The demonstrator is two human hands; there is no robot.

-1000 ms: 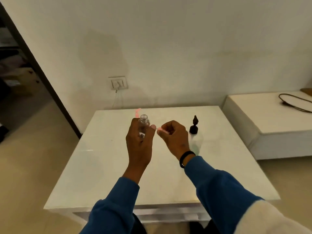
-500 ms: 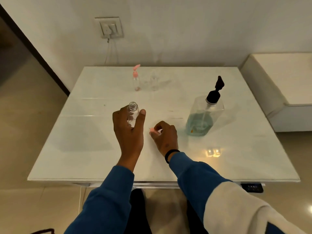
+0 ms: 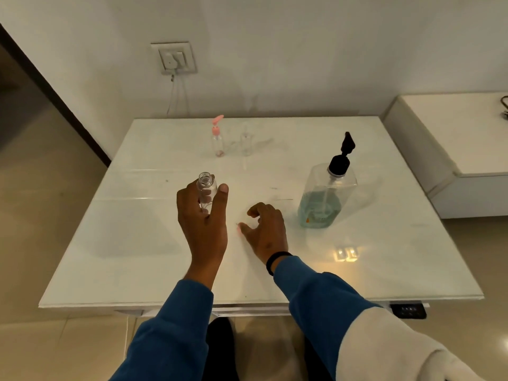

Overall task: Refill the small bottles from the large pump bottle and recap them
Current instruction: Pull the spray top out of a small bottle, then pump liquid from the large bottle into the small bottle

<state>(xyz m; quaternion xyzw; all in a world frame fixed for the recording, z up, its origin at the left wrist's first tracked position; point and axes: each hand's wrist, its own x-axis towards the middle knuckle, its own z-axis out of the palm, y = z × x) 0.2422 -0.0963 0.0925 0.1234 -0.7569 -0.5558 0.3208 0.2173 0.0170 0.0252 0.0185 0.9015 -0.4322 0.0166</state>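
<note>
Left hand [image 3: 203, 224] grips an uncapped small bottle [image 3: 206, 192]; right hand [image 3: 266, 232] loosely spread; labels unreadable.

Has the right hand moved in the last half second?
Barely. The right hand stays low on the table, the same gap left of the pump bottle, but its fingers have opened.

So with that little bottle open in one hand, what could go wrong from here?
The left hand holds the small open bottle in the air; tipped, whatever it holds could spill. The right hand is setting a small pink cap on the table; it might roll away. Reaching for the large pump bottle could knock it.
</note>
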